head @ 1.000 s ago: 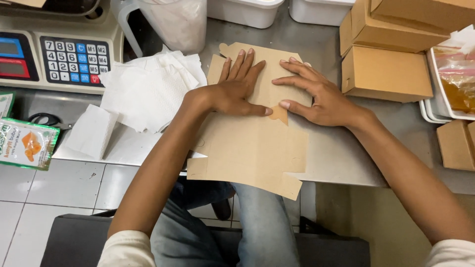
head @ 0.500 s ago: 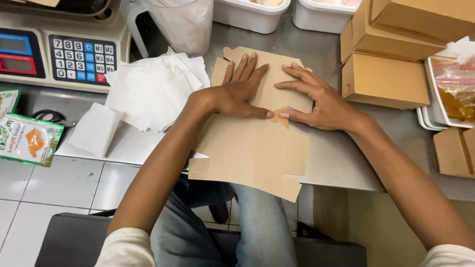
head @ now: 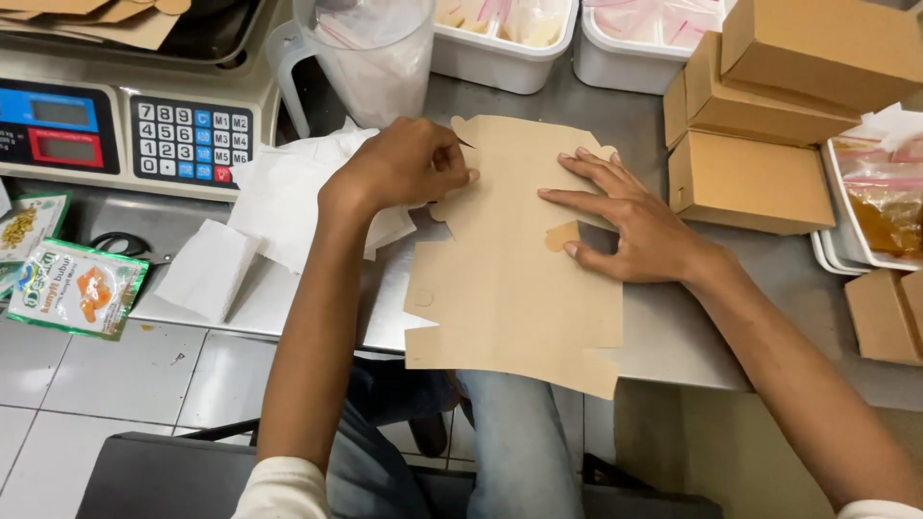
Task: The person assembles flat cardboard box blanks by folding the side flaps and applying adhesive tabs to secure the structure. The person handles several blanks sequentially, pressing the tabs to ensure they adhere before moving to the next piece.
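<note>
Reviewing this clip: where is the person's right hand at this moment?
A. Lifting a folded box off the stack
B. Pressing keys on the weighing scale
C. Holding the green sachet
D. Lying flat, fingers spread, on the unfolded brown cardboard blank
D: the right hand lies flat with fingers spread on the flat cardboard blank, while the left hand grips the blank's upper left edge.

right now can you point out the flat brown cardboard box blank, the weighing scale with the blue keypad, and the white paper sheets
flat brown cardboard box blank (head: 510, 308): head view, its bare middle panel
weighing scale with the blue keypad (head: 189, 140): head view, the keypad
white paper sheets (head: 279, 197): head view, top sheet of the pile
</note>
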